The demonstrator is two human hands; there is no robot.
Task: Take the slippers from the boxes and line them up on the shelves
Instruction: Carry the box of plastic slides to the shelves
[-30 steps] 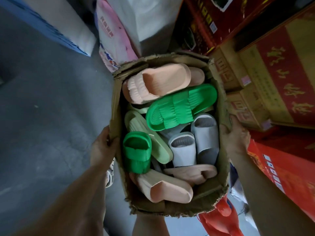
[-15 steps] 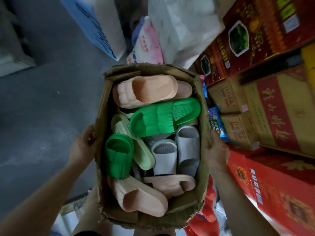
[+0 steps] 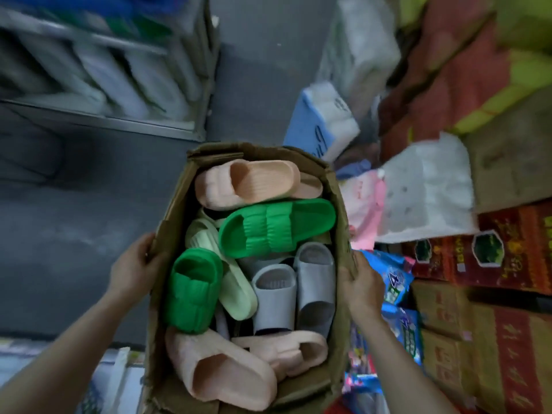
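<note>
1. The left hand (image 3: 136, 268) is gripping the left wall of the cardboard box (image 3: 162, 234), fingers curled over the rim and closed on the card.
2. The right hand (image 3: 363, 286) is clasping the right wall the same way — thumb lying along the edge.
3. The box is hanging between both hands above the grey floor (image 3: 89, 210), open top facing the camera.
4. Slippers are lying jumbled inside: a peach slipper (image 3: 248, 183) at the far end, a bright green slipper (image 3: 277, 227) just beneath it, a second green slipper (image 3: 194, 291) by the left wall, and grey slippers (image 3: 294, 289) side by side at the right.
5. A pale green slipper (image 3: 227, 282) is sitting between the green and grey ones — more peach slippers (image 3: 221, 372) are filling the near end.
6. A metal shelf (image 3: 104, 85) is showing blurred at upper left; stacked red cartons (image 3: 507, 339) are standing at the right.
</note>
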